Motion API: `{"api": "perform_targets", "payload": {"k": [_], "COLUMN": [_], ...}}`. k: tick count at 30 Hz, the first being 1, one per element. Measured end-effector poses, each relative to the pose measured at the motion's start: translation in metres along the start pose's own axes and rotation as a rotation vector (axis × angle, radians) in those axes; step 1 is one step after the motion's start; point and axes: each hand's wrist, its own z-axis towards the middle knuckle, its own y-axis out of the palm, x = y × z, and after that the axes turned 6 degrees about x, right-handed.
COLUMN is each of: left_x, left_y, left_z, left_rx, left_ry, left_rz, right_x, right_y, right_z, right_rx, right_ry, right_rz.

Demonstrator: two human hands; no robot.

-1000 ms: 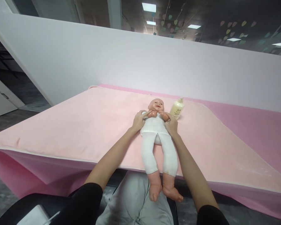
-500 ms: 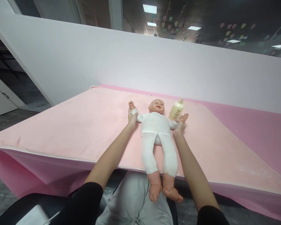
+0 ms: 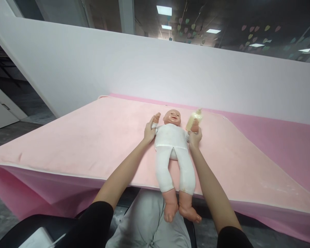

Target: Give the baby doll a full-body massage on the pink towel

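Observation:
A baby doll (image 3: pixel 172 144) in a white bodysuit lies face up on the pink towel (image 3: pixel 98 137), its bare feet hanging over the near edge. My left hand (image 3: pixel 150 132) is wrapped round the doll's arm on the left side and holds it raised. My right hand (image 3: pixel 195 137) grips the doll's other arm, lifted in front of a pale yellow pump bottle (image 3: pixel 194 119) that stands just behind it.
A low white partition wall (image 3: pixel 170 72) runs behind the towel-covered table. A brighter pink cover (image 3: pixel 279 137) shows at the right. My lap in grey trousers (image 3: pixel 144 227) sits under the doll's feet, on a dark chair.
The doll's arms went from folded on its chest to spread wide out to the sides, and now both are brought back inwards and raised, still in my hands.

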Motion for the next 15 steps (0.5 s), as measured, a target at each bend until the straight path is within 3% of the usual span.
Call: {"api": "perform_targets", "payload": {"k": [3, 6, 11, 15], "left_x": [0.006, 0.007, 0.005, 0.002], "left_y": [0.002, 0.004, 0.003, 0.005], "left_z": [-0.005, -0.006, -0.005, -0.003], "left_rx": [-0.219, -0.292, -0.277, -0.220], "left_ry": [0.214, 0.315, 0.312, 0.209], "left_rz": [0.322, 0.453, 0.428, 0.233], "right_x": [-0.005, -0.010, -0.013, -0.009], "right_y": [-0.001, -0.005, -0.008, -0.005], "right_z": [-0.006, -0.007, -0.008, -0.005], "right_rx": [-0.275, -0.464, -0.476, -0.332], "right_ry": [-0.300, -0.485, -0.463, -0.283], "right_rz": [-0.196, -0.316, -0.313, -0.265]}}
